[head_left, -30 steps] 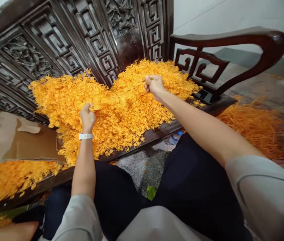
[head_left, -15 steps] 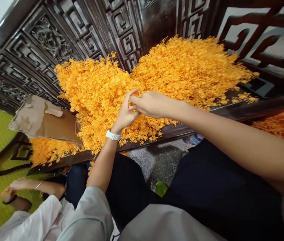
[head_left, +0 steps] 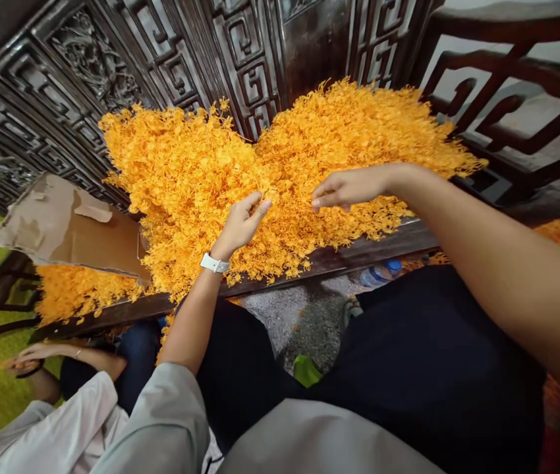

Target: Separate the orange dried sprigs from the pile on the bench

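A big heap of small orange artificial flower sprigs (head_left: 201, 164) covers the seat of a dark carved wooden bench (head_left: 339, 253). My left hand (head_left: 240, 222), with a white wristband, hovers over the middle of the heap, fingers loosely curled and pinched on a thin orange sprig. My right hand (head_left: 346, 189) reaches in from the right just above the flowers, fingers drawn together; what it pinches, if anything, is too small to make out. The two hands are a short gap apart.
A torn cardboard sheet (head_left: 70, 227) lies on the bench's left end over more orange flowers (head_left: 70, 293). The carved backrest (head_left: 171, 59) rises behind, an armrest (head_left: 507, 79) at right. Another person's sleeve and hands (head_left: 47, 359) are at lower left. A plastic bottle (head_left: 379, 273) lies on the floor.
My hands came together over the heap, then parted again; the right hand moved right, the left stayed mid-heap. The view swung left, showing the other person.
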`<state>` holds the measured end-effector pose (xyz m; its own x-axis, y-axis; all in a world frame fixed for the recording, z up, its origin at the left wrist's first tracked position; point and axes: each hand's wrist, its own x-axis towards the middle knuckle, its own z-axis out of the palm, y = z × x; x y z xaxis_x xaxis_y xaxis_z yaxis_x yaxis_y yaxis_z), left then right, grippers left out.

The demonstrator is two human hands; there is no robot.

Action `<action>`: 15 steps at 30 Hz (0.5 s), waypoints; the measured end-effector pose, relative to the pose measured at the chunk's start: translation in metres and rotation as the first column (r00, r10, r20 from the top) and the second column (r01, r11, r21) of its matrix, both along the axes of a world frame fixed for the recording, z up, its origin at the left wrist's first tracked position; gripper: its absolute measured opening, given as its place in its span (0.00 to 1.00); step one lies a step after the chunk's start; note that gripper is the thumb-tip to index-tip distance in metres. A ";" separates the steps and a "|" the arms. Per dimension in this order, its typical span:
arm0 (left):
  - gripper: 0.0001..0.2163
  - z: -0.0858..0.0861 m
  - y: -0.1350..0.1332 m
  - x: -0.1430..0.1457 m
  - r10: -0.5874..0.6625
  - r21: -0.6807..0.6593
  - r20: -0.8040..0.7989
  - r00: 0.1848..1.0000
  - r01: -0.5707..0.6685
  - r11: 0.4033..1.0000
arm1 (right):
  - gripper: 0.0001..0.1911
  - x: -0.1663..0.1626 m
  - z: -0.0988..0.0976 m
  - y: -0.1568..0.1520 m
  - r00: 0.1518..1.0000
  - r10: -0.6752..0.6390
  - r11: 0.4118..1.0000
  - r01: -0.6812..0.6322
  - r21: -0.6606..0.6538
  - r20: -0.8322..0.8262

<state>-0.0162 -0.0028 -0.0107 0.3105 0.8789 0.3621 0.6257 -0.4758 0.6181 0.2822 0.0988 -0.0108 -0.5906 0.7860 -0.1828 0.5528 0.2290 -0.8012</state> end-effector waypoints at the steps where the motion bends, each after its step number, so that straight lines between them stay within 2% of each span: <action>1: 0.24 0.000 0.001 0.003 -0.003 0.004 -0.010 1.000 0.003 1.000 | 0.16 -0.001 -0.001 -0.001 0.997 0.014 0.999 -0.018 -0.050 -0.082; 2: 0.23 -0.001 0.002 0.005 -0.004 0.010 -0.020 1.000 0.004 1.000 | 0.16 -0.002 -0.002 -0.001 0.979 -0.027 0.998 0.015 -0.062 -0.203; 4: 0.23 -0.001 0.003 0.011 -0.003 0.027 -0.048 0.999 0.004 1.000 | 0.22 -0.005 -0.002 0.001 0.871 -0.230 0.972 0.228 -0.059 -0.435; 6: 0.24 -0.001 0.004 0.015 -0.006 0.045 -0.083 0.996 0.010 0.999 | 0.27 -0.012 -0.002 0.001 0.714 -0.482 0.849 0.523 -0.069 -0.508; 7: 0.24 -0.002 0.005 0.016 -0.009 0.054 -0.097 0.995 0.015 0.998 | 0.26 -0.017 -0.002 -0.002 0.672 -0.550 0.786 0.617 -0.036 -0.495; 8: 0.24 -0.003 0.006 0.018 -0.014 0.061 -0.107 0.994 0.021 0.998 | 0.25 -0.023 -0.002 -0.007 0.682 -0.555 0.768 0.641 0.024 -0.476; 9: 0.24 -0.003 0.007 0.019 -0.021 0.064 -0.115 0.993 0.028 0.998 | 0.25 -0.030 -0.002 -0.013 0.737 -0.497 0.800 0.593 0.085 -0.458; 11: 0.25 -0.005 0.009 0.021 -0.027 0.058 -0.126 0.992 0.035 0.998 | 0.26 -0.044 -0.001 -0.029 0.871 -0.266 0.915 0.364 0.177 -0.413; 12: 0.24 -0.005 0.009 0.022 -0.029 0.048 -0.135 0.990 0.036 0.998 | 0.29 -0.049 0.001 -0.036 0.908 -0.154 0.944 0.252 0.214 -0.389; 13: 0.24 -0.005 0.010 0.022 -0.030 0.037 -0.144 0.989 0.036 0.999 | 0.31 -0.052 0.003 -0.041 0.928 -0.084 0.947 0.187 0.261 -0.362; 15: 0.25 -0.005 0.010 0.025 -0.029 0.020 -0.145 0.989 0.032 0.999 | 0.33 -0.054 0.007 -0.045 0.951 -0.045 0.901 0.171 0.398 -0.305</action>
